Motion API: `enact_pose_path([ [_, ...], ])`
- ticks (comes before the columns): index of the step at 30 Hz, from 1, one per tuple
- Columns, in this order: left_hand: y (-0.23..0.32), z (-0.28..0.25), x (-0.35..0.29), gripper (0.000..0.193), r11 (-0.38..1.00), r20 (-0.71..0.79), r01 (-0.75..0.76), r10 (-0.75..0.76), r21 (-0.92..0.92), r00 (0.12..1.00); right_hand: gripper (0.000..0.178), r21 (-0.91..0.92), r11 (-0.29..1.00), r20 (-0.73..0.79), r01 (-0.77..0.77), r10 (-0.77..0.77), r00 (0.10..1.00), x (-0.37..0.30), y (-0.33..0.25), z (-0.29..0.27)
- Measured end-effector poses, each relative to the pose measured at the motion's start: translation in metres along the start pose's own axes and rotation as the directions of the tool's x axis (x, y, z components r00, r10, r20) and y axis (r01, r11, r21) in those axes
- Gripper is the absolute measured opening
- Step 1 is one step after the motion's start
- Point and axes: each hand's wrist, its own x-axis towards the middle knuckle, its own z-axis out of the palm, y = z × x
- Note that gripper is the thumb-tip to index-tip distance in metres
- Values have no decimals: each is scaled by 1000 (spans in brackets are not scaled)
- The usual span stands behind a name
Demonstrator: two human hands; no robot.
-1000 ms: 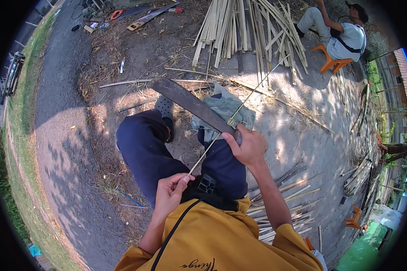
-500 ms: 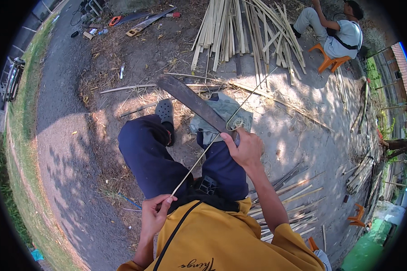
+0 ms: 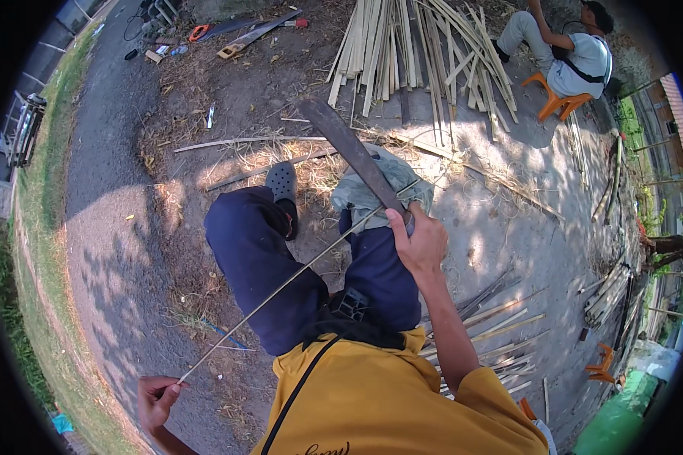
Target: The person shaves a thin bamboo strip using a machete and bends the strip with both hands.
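Observation:
My right hand [image 3: 423, 241] is wrapped round a machete [image 3: 353, 154], whose broad dark blade points away and to the left over my knee. The handle is hidden in my grip. Far out to the left, my left hand [image 3: 156, 400] pinches one end of a thin bamboo strip [image 3: 279, 290]. From there the strip slants up across my lap to the blade near my right thumb; its other end sticks out just past the blade. Beneath the blade, a grey-green cloth [image 3: 413, 167] covers my right knee.
A pile of split bamboo strips [image 3: 383, 57] lies ahead, and more strips [image 3: 501, 334] lie to my right. A handsaw [image 3: 254, 36] rests at the far left. Another person sits on an orange stool [image 3: 558, 98] at the far right. Curly shavings [image 3: 470, 178] litter the ground.
My left hand has moved down and far to the left, drawing the strip along past the blade. The curl of shaving by my right hand no longer shows there. The machete stays in my right hand.

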Motion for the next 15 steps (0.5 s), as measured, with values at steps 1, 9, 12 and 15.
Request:
enact_pose_path([
  [1,-8,-19,-9,24,1000,-1,0,0,1,1000,61,2,1000,0,0,0,1000,0,0,-1],
  [9,-29,-90,-33,26,987,-53,52,-61,-151,997,58,515,821,161,-247,191,968,-5,21,-10],
  [12,3,-72,3,23,992,-20,42,-45,-115,999,59,819,518,138,-248,241,961,-14,28,-21],
  [15,36,-43,42,17,994,110,-16,28,-107,994,58,881,427,70,-203,307,949,-15,31,-58],
])
